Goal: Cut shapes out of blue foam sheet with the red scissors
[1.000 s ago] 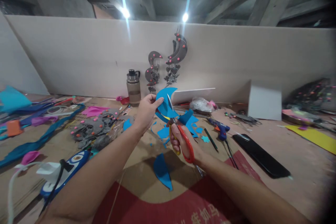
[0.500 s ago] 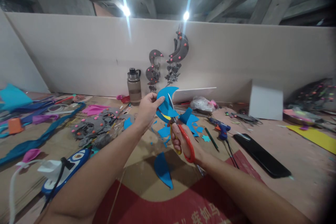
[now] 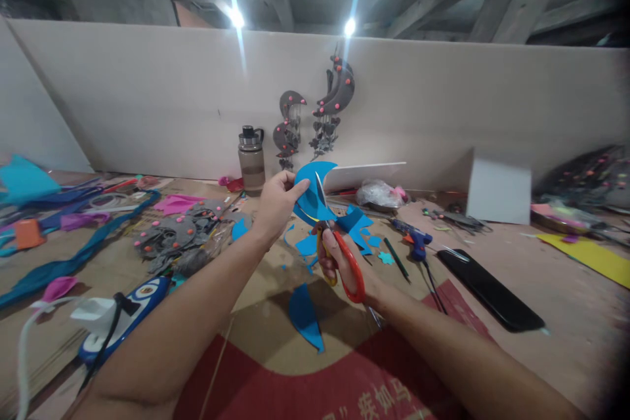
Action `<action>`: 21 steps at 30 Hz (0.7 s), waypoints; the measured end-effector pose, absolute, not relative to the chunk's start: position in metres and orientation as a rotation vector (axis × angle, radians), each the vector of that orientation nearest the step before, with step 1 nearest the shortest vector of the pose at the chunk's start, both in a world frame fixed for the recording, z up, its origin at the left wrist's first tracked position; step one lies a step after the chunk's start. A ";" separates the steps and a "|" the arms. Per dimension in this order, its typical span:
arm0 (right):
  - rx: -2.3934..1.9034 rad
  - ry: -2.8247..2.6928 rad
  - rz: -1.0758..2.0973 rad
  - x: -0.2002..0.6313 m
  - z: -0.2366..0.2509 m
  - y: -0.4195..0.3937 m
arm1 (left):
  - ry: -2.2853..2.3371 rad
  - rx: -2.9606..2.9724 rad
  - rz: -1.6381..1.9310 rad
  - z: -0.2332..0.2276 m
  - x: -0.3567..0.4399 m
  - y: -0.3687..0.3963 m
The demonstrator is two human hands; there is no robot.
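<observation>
At the near edge of the desk [image 3: 566, 315], at six o'clock, a red mat with white characters [image 3: 315, 387] lies under both forearms, and a cut blue sliver [image 3: 305, 316] rests just beyond it. Above that, the right hand [image 3: 344, 262] has its fingers threaded through the red handles of the scissors [image 3: 339, 256], closed around them, the blades pointing up toward twelve o'clock into the blue crescent cutout [image 3: 312, 193]. The left hand [image 3: 275, 203] pinches the crescent's left edge between thumb and fingers, holding it in the air above the desk.

Compared with a second ago, the hands and the crescent sit slightly higher, and the blue piece is turned a little, with the blades a bit further in; the scraps on the desk lie as they did.

Blue offcuts [image 3: 357, 223] lie just past the scissors. At three o'clock are a black phone [image 3: 492, 292], a blue glue gun [image 3: 413, 243] and, further right, a yellow sheet [image 3: 588, 256]. At nine o'clock lie grey felt pieces with pink dots [image 3: 182, 236], a long blue strip [image 3: 73, 259] and a white cable [image 3: 29, 341].

Further back stands a drinking bottle [image 3: 251, 159] against a pale partition wall [image 3: 147, 98], where grey crescent hangings [image 3: 315, 111] are pinned. Overhead, two lamps [image 3: 349, 27] glare among concrete beams.
</observation>
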State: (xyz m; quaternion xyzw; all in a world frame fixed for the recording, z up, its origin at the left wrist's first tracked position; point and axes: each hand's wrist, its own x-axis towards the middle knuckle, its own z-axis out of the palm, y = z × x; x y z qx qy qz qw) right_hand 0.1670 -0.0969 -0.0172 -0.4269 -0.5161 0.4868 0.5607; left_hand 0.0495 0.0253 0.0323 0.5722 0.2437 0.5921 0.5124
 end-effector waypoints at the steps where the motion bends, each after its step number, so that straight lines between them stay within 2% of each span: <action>1: -1.011 -1.211 1.149 0.167 -0.016 -0.098 | 0.597 1.368 1.425 0.032 0.050 0.025; 21: -1.072 -1.045 1.196 0.161 -0.008 -0.102 | 0.588 1.374 1.411 0.031 0.052 0.022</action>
